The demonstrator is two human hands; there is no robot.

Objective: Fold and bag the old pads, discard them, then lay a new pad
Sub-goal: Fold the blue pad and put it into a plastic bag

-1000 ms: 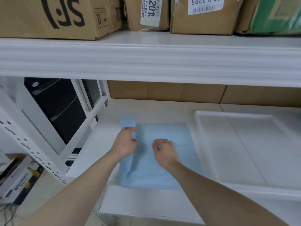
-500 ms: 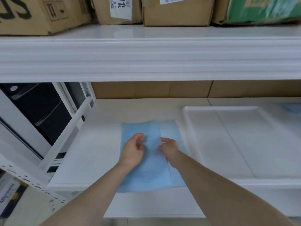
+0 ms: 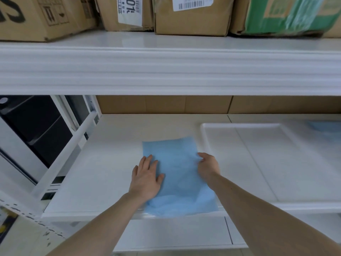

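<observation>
Our left hand (image 3: 146, 179) lay flat with straight fingers on the folded light-blue pad (image 3: 177, 174); our right hand (image 3: 207, 166) pinched its right edge, fingers curled.

left hand (image 3: 145, 179) flat on blue pad (image 3: 177, 174), right hand (image 3: 207, 166) gripping its edge

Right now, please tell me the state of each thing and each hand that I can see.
blue pad: folded narrow, flat on the shelf, near end past the front edge
left hand: flat, pressing the pad
right hand: fingers curled at the pad's right edge
white tray: lying flat, beside the pad
</observation>
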